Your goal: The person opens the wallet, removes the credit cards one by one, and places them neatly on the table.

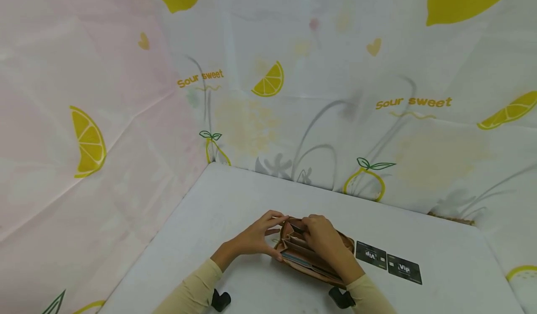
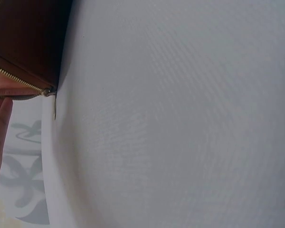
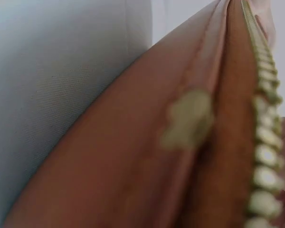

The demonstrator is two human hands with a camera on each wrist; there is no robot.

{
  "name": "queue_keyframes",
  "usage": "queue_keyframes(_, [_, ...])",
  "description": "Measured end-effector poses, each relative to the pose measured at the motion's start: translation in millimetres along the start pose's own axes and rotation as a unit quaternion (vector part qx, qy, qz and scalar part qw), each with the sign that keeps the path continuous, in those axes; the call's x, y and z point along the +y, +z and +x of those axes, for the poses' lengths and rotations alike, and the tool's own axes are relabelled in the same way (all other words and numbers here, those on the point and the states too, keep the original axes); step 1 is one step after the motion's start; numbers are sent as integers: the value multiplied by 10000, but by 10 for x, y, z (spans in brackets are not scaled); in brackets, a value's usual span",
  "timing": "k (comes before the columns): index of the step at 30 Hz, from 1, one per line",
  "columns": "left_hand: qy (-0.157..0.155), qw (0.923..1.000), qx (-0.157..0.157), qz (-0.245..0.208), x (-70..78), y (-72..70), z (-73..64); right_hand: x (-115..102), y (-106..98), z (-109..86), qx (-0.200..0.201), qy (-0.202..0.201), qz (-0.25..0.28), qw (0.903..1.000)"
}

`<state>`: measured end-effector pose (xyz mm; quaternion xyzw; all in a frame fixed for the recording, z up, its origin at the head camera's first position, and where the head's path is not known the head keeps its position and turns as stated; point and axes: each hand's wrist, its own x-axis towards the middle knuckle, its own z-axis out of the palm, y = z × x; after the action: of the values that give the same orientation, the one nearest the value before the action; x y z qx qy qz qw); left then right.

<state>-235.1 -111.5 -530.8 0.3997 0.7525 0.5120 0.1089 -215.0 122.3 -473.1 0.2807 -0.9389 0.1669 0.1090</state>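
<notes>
A brown zip-around wallet point(image 1: 310, 269) lies opened on the white table, its inner dividers and slots facing up. My left hand point(image 1: 256, 234) grips its left end, thumb at the near edge and fingers at the far edge. With bent fingers, my right hand point(image 1: 325, 239) reaches into the far part of the wallet. A dark flat piece point(image 1: 297, 229) shows beside those fingers; the fingertips are hidden, so I cannot tell whether they pinch it. Bluish cards point(image 1: 295, 259) sit in a near slot. In the right wrist view, the gold zip teeth point(image 3: 266, 175) run close to the camera.
Two black cards marked Vip, one point(image 1: 371, 254) beside the other point(image 1: 404, 268), lie on the table point(image 1: 235, 197) right of the wallet. Lemon-printed cloth point(image 1: 268, 132) hangs behind and at the left. In the left wrist view, a zip pull point(image 2: 54, 105) hangs from the wallet's corner.
</notes>
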Motion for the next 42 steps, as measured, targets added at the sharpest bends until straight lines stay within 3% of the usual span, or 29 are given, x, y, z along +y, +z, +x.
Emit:
queue_keyframes(4, [-48,10000,-4,42,-22,-2,-3,2,10,7,-67,38,-63,10000])
queue_keyframes(10, [117,9999,-6,126,-45,9,-7,-9,20,16,-176,-72,-192,9996])
queue_keyframes(16, [-62,9997,25,215,-23,8,-9,7,9,29,-477,-76,177,9987])
queue_keyframes(18, [-58,9998,13,165,11,8,-9,18,-2,30,-552,-79,293,9980])
queue_keyframes(24, [209,9995,-117,196,313,-46,-5,54,-34,37,-481,-289,338,9979])
queue_keyframes(31, [82,9990,-26,445,-11,13,14,75,-51,47,-474,-292,307,9980])
queue_keyframes(38, [305,9989,-59,365,9,58,55,-5,-139,26,-599,-171,-162,9979])
queue_keyframes(42, [194,9985,-111,494,7,80,69,-36,-206,20,-586,-255,-504,9967])
